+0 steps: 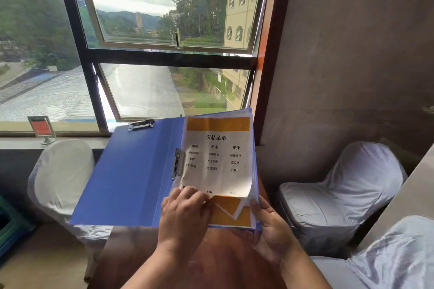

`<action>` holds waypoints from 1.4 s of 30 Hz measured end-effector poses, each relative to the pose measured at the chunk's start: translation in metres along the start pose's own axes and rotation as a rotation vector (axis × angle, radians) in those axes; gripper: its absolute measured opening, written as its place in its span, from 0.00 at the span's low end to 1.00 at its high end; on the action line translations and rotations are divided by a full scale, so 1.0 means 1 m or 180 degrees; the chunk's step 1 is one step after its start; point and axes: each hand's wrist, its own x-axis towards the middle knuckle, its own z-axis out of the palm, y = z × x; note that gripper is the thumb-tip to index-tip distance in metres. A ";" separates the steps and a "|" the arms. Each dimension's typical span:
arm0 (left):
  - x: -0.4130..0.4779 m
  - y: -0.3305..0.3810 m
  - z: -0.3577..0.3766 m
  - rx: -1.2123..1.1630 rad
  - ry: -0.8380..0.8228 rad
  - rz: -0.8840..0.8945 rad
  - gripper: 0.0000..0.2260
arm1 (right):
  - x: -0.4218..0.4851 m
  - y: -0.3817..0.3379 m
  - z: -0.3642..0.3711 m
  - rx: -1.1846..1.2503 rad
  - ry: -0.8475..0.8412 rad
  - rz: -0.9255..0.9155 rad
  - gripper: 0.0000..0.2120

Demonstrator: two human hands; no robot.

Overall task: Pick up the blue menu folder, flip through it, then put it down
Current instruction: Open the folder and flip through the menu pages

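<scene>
Held open in the air above the brown wooden table [211,263], just this side of the dark-framed window [164,56]: a thin blue plastic menu folder [126,178] with a metal spring clip [176,163] at its spine. Left cover splayed flat and unsupported toward the white-covered chair [63,176]; right half carrying a stack of white paper menu sheets [218,157] with orange bands and printed columns.

Left hand [185,216] curled over the lower edge of the sheets, fingertips pinching the top page's bottom corner and peeling it up. Right hand [270,227] half open beneath the folder's lower right corner, palm cradling it, thumb up along the edge.

Mid-flip, judging by the lifted corner; setting down not yet done.

Probably light, with semi-stiff covers that flex and feel slick. Loose, creased pages, easily torn or crumpled near the clip. Best supported under the spine or the loaded right half; pages best turned by a free corner, gently.
</scene>
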 end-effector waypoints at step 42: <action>0.002 0.007 -0.026 0.0361 0.0177 0.0327 0.19 | -0.007 -0.019 0.014 0.0054 -0.0589 0.0023 0.33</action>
